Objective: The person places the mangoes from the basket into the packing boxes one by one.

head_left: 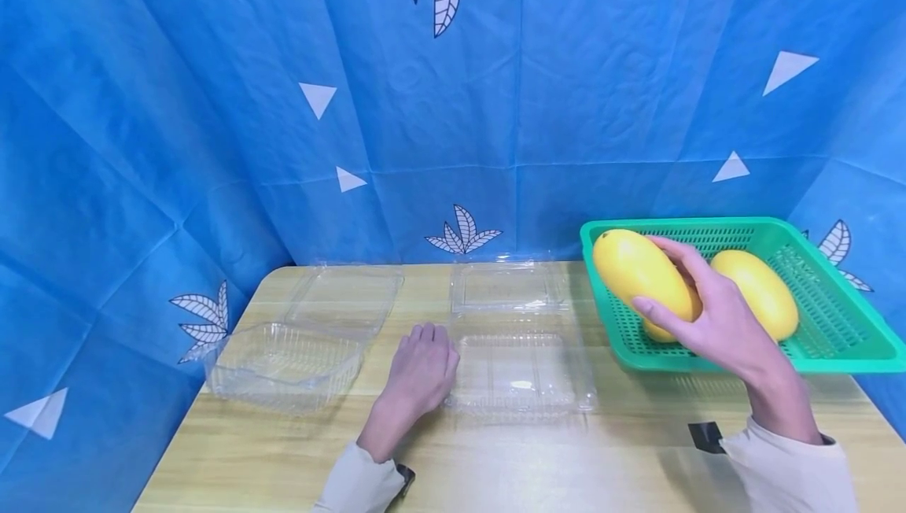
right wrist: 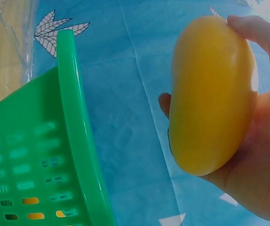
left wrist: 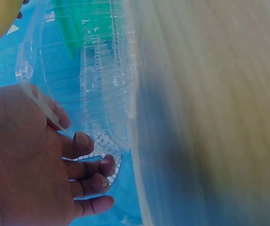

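My right hand (head_left: 722, 324) grips a yellow mango (head_left: 640, 273) over the left part of a green basket (head_left: 842, 300). The right wrist view shows the mango (right wrist: 212, 94) between thumb and fingers, above the basket rim (right wrist: 76, 117). Another mango (head_left: 757, 293) lies in the basket, and part of one more (head_left: 658, 330) shows beneath the held one. My left hand (head_left: 423, 363) rests by the left edge of an opened clear plastic clamshell box (head_left: 520, 371). In the left wrist view its fingers (left wrist: 90, 169) are loosely bent, and the box edge overlaps the thumb.
A second opened clear clamshell box (head_left: 283, 367) stands on the left of the wooden table (head_left: 566, 474), its lid (head_left: 347, 297) laid toward the back. The middle box's lid (head_left: 506, 285) also lies toward the back. A blue patterned curtain (head_left: 453, 119) hangs behind the table.
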